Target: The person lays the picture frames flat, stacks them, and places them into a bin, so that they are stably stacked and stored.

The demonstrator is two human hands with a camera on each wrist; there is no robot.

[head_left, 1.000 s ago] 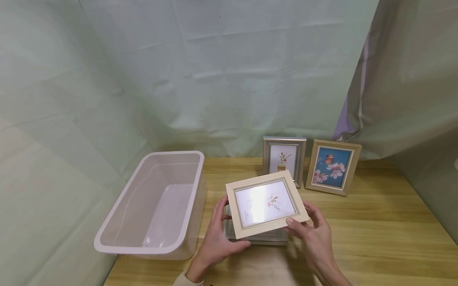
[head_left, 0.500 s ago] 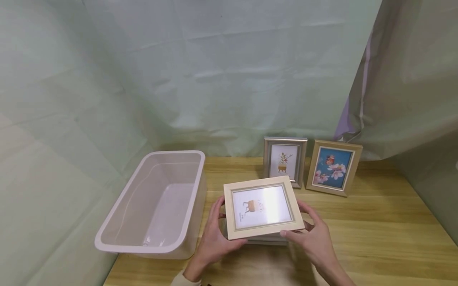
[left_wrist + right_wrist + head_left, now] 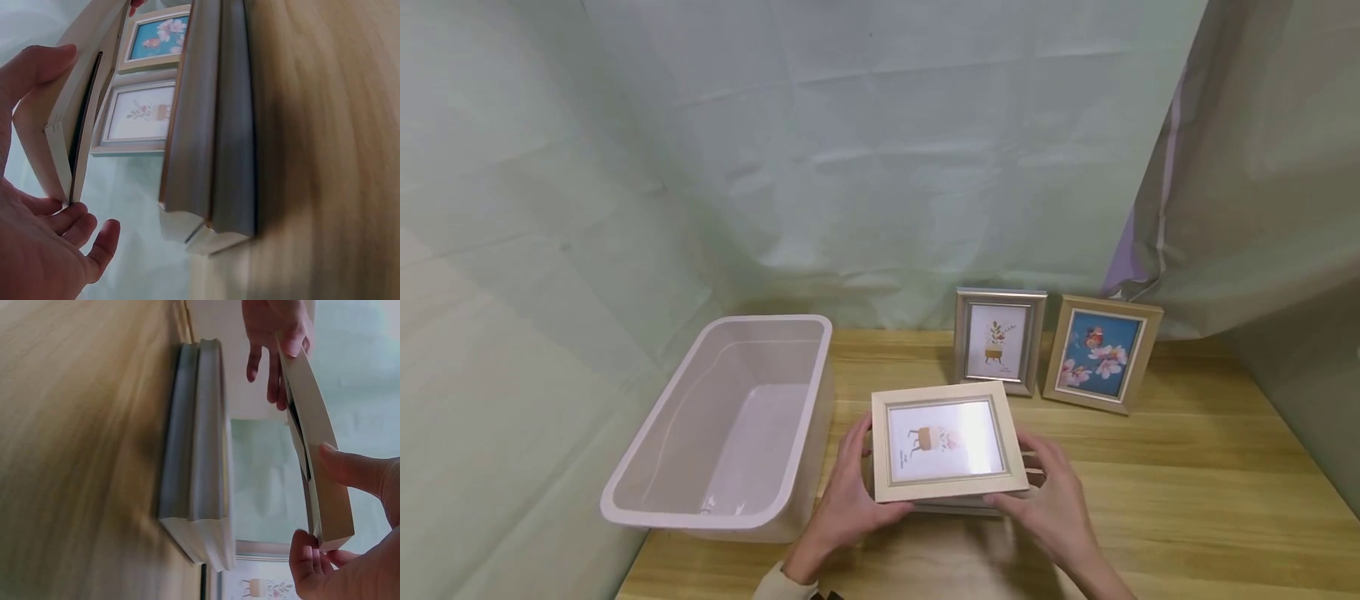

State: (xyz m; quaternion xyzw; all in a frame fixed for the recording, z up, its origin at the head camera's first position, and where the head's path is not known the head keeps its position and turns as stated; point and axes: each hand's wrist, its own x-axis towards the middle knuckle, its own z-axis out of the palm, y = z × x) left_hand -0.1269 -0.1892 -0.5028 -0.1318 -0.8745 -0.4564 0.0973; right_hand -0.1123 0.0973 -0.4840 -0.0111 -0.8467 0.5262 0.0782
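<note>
A cream photo frame (image 3: 951,489), its picture of a potted plant turned sideways, is held face up in both hands. My left hand (image 3: 852,504) grips its left edge, thumb at the near side. At the right edge my right hand (image 3: 1054,507) pinches it between thumb and fingers. The left wrist view shows the thumb (image 3: 47,67) on one face and fingertips on the other. Below the held frame, apart from it, a stack of two photo frames (image 3: 203,444) lies flat on the wooden table (image 3: 1180,492); the held frame mostly covers it in the head view.
A large pale plastic tub (image 3: 816,375) stands to the left. At the back, a silver photo frame (image 3: 1033,346) with a plant picture and a beige photo frame (image 3: 1138,358) with a blossom picture stand upright. A light curtain (image 3: 880,183) hangs behind the table.
The cream photo frame has come down slightly and turned more level, and the glare on its glass has shifted right. My right hand has moved a little left with it.
</note>
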